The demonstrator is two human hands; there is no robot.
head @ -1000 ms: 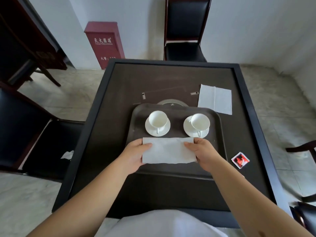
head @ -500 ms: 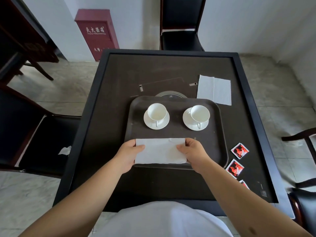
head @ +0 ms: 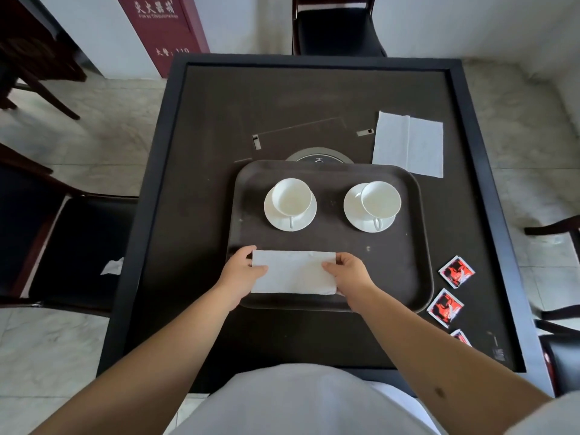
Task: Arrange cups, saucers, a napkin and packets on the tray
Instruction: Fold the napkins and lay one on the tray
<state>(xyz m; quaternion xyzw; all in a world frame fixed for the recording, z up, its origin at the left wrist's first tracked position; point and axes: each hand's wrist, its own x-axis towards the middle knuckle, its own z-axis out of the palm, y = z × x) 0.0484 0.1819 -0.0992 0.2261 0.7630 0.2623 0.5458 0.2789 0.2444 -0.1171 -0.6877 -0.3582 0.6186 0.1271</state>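
A dark brown tray (head: 414, 262) sits mid-table. On its far half stand two white cups on saucers, one at the left (head: 290, 205) and one at the right (head: 373, 206), handles toward me. A folded white napkin (head: 295, 271) lies along the tray's near edge. My left hand (head: 243, 273) pinches its left end and my right hand (head: 350, 274) pinches its right end. Three red packets lie on the table right of the tray: one (head: 456, 271), another (head: 445, 307), and a third (head: 460, 336) partly hidden by my right forearm.
A second, unfolded white napkin (head: 409, 144) lies on the table beyond the tray's right corner. A round metal disc (head: 318, 157) peeks out behind the tray. Dark chairs stand at the far side (head: 337, 29), left (head: 78, 246) and right. A red cabinet (head: 169, 32) stands against the wall.
The view has tilted down and the scene sits lower in frame. Both hands keep holding the napkin ends on the tray's near edge. More red packets have come into view.
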